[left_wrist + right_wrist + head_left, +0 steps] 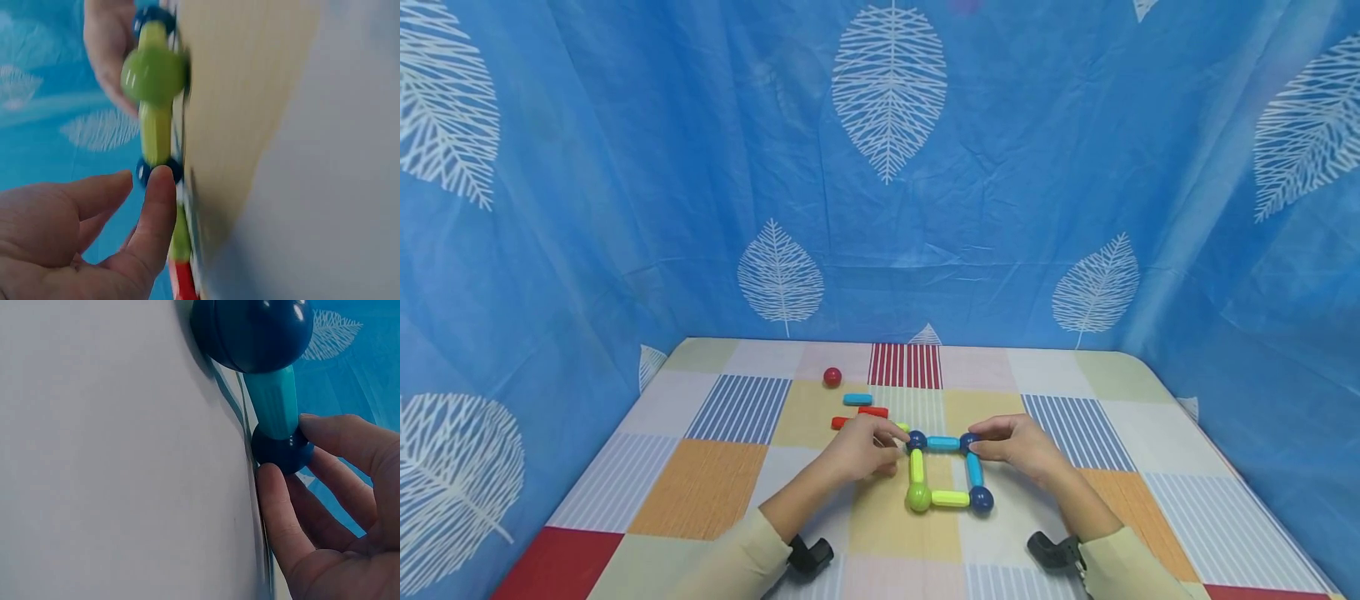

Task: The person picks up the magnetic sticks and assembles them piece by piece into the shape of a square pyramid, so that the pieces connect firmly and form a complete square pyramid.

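A square of toy rods and balls lies flat on the patterned cloth. Its corners are a green ball (918, 497) at the front left and dark blue balls elsewhere. Blue rods (943, 443) form the back and right sides; yellow-green rods (950, 498) form the front and left. My right hand (1021, 448) pinches the back right blue ball (282, 451) between thumb and fingers. At the back left blue ball (916, 441), my left hand (867, 448) has its thumb and forefinger parted, with the thumb tip overlapping the ball in the left wrist view.
Behind my left hand lie red rods (873, 412), a loose blue rod (857, 399) and a partly hidden yellow-green rod (903, 427). A red ball (832, 377) sits farther back. Blue leaf-print curtains (970, 208) stand around the back and sides of the table.
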A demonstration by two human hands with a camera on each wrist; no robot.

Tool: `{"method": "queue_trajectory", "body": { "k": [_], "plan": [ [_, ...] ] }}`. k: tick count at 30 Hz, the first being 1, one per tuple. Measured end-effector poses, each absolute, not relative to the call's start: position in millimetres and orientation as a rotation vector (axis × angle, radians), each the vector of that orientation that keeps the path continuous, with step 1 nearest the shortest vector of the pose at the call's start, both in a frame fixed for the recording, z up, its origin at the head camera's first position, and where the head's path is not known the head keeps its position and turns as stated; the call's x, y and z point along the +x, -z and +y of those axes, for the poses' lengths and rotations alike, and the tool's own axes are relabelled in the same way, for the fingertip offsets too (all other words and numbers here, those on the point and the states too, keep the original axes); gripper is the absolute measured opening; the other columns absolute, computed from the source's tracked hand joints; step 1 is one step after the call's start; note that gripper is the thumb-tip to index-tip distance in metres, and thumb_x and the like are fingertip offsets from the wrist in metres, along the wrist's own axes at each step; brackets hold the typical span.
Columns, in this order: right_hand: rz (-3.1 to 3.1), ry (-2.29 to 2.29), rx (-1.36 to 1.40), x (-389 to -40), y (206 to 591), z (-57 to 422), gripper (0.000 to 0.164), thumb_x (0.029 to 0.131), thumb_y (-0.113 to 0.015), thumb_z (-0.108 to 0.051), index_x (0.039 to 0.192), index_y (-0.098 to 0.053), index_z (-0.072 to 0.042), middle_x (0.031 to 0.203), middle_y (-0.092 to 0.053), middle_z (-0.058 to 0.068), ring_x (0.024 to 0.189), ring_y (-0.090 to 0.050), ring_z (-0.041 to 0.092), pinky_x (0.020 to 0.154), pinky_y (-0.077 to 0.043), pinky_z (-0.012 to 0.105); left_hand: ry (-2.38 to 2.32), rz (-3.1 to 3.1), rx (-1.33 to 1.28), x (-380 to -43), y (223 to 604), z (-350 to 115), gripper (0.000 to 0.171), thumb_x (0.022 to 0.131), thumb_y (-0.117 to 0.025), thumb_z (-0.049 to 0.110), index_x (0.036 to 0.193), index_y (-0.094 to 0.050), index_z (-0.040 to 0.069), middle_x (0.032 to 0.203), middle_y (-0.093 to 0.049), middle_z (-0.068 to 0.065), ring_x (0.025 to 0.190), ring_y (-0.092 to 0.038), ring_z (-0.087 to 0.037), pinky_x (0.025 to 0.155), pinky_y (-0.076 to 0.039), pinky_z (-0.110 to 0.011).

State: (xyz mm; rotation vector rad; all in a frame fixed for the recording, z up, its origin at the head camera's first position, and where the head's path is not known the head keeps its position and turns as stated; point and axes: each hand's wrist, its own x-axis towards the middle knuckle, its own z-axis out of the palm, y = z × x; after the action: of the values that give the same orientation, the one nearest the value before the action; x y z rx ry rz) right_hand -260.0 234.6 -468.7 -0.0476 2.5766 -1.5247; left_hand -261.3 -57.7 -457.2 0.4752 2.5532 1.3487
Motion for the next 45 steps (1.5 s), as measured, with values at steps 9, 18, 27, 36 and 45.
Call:
{"method": "queue_trajectory", "body": {
  "k": [9,18,27,36,45],
  "plan": [
    [2.573,1.531,-0.084,-259.1,467.0,234.9,0.032,0.085,-0.082,-0.013,0.115,-0.076,-0.005,0.109,-0.076,0.009,0.096,-0.069,0.017,0.081,-0.061,0.033,-1.209,2.748,0.578,-287.0,446.2,-93.7,0.018,0.093,-0.073,0.006,0.109,-0.078,0.013,0.099,-0.073,-0.002,0.088,-0.064,-0.015,0.075,-0.057,-0.031],
    [2.607,1.490,-0.119,-255.6,466.3,236.4,0.034,0.085,-0.082,-0.013,0.118,-0.075,-0.005,0.114,-0.075,0.012,0.099,-0.068,0.020,0.081,-0.059,0.035,-1.209,2.743,0.500,-302.5,448.0,-107.5,0.021,0.094,-0.072,0.007,0.113,-0.077,0.015,0.100,-0.072,-0.001,0.080,-0.061,-0.017,0.065,-0.055,-0.027],
    [2.608,1.480,-0.159,-256.4,467.7,237.2,0.034,0.085,-0.081,-0.013,0.117,-0.075,-0.006,0.115,-0.075,0.013,0.103,-0.069,0.022,0.082,-0.060,0.036,-1.206,2.813,0.516,-312.6,450.0,-116.6,0.017,0.091,-0.077,0.011,0.108,-0.078,0.014,0.102,-0.073,0.001,0.092,-0.063,-0.016,0.078,-0.058,-0.031],
    [2.599,1.487,-0.172,-256.3,468.6,236.7,0.033,0.085,-0.082,-0.014,0.117,-0.076,-0.006,0.115,-0.075,0.012,0.101,-0.067,0.021,0.081,-0.059,0.035,-1.079,2.766,0.591,-319.5,453.7,-122.6,0.018,0.088,-0.081,0.011,0.106,-0.078,0.014,0.097,-0.071,0.003,0.088,-0.059,-0.016,0.075,-0.056,-0.029],
    [2.596,1.480,-0.157,-257.6,468.4,236.5,0.033,0.085,-0.082,-0.015,0.117,-0.076,-0.007,0.115,-0.075,0.010,0.101,-0.066,0.019,0.080,-0.058,0.030,-0.965,2.773,0.651,-322.6,457.7,-120.1,0.023,0.085,-0.083,0.009,0.105,-0.079,0.017,0.108,-0.071,0.002,0.098,-0.059,-0.017,0.086,-0.058,-0.034]
  ]
}}
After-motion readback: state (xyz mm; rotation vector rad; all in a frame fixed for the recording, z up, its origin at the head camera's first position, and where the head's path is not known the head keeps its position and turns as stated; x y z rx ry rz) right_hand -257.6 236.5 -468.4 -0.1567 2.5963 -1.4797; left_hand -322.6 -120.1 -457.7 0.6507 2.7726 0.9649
